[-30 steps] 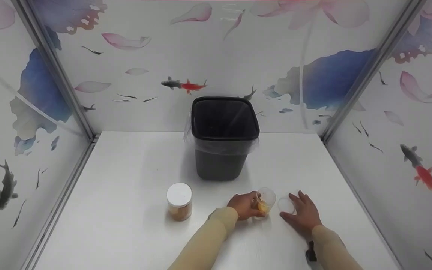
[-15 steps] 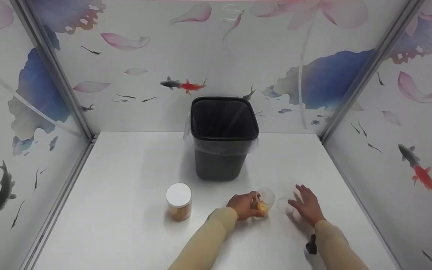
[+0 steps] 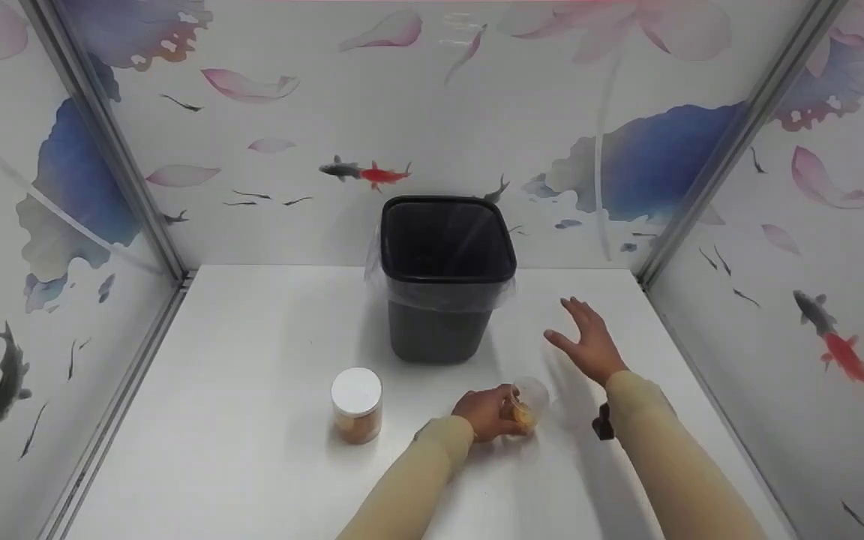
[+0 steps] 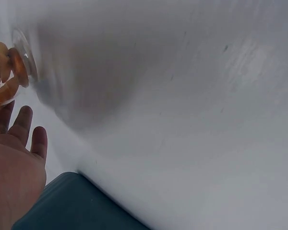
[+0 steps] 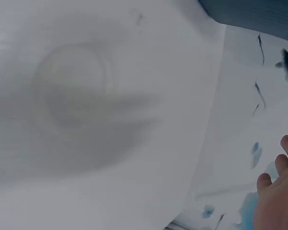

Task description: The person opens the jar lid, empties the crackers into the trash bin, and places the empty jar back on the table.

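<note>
In the head view my left hand [image 3: 486, 412] grips a clear plastic jar [image 3: 531, 396] from its left side, on the table right of centre. Orange-yellow rounded pieces [image 3: 522, 414] lie inside it. The left wrist view has the same pieces [image 4: 19, 67] at its left edge, above my fingers. My right hand [image 3: 589, 345] is held over the table to the right of the bin, its fingers spread and holding nothing. A faint clear ring, seemingly a lid [image 5: 105, 72], lies flat on the table in the right wrist view.
A black bin [image 3: 439, 326] with a clear liner stands at the back middle. Left of my left hand is a jar [image 3: 358, 405] with a white lid and brownish contents. Printed panels [image 3: 252, 217] enclose the white table [image 3: 237, 420] at the back and sides.
My right hand has left the clear lid and moved up and away, toward the bin's right side. My left hand keeps its grip on the clear jar in the same place.
</note>
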Motion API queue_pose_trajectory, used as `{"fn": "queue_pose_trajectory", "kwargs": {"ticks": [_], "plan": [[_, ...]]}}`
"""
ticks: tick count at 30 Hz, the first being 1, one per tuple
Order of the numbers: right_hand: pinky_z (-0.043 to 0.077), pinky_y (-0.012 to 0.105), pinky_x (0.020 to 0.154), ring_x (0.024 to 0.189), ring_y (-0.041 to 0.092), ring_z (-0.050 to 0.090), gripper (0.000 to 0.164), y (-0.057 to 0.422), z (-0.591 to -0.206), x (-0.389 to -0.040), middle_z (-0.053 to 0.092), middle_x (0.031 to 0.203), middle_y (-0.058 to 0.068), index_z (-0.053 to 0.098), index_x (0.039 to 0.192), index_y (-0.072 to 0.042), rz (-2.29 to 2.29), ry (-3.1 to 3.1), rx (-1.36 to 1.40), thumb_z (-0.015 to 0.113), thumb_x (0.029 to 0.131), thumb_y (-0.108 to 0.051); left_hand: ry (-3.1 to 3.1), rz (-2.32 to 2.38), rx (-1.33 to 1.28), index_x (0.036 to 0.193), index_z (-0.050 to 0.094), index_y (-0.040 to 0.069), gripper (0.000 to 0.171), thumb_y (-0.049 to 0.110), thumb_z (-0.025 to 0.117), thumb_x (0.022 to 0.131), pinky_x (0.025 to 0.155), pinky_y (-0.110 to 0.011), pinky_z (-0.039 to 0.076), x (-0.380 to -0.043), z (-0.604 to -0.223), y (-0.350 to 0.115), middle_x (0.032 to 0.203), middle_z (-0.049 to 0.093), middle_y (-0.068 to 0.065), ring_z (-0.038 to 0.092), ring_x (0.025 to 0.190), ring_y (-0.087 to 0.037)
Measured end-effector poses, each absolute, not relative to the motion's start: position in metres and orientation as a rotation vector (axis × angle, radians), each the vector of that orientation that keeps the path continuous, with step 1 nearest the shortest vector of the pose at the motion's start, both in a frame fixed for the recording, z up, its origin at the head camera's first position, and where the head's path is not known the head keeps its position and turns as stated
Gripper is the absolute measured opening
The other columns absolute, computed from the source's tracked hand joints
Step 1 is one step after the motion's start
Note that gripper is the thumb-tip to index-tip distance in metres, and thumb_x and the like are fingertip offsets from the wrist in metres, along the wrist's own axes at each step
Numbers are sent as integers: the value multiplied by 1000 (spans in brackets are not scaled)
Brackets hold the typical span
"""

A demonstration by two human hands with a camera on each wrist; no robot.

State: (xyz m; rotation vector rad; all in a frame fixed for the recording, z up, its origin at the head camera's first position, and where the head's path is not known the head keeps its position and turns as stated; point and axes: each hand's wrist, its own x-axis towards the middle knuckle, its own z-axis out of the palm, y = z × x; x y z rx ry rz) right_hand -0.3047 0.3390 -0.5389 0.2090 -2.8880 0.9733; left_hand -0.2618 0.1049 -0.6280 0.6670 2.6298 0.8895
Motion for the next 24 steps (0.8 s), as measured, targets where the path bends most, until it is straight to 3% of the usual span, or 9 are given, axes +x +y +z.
{"fn": "queue_pose_trajectory", "kwargs": {"ticks": [8, 17, 24], "plan": [[14, 57, 116, 149, 34, 11, 89, 296, -497, -327, 14, 164, 13, 17, 161, -18, 1061, -2886, 341, 58, 93, -61, 2656, 878, 678, 132, 58, 30, 62, 55, 80, 79, 92, -30, 48, -262, -630, 106, 109, 66, 14, 61, 99, -10], [15, 53, 117, 149, 30, 13, 96, 269, -480, -340, 15, 165, 10, 9, 161, -15, 1071, -2809, 432, 61, 93, -58, 2665, 844, 671, 133, 58, 30, 64, 55, 80, 77, 90, -28, 48, -262, -630, 107, 110, 66, 14, 61, 97, -7], [13, 52, 118, 150, 27, 12, 94, 253, -469, -349, 12, 165, 6, 7, 161, -16, 1151, -2798, 405, 56, 94, -61, 2684, 796, 671, 134, 58, 29, 67, 56, 80, 77, 92, -28, 47, -264, -632, 109, 114, 67, 13, 61, 102, -9]]}}
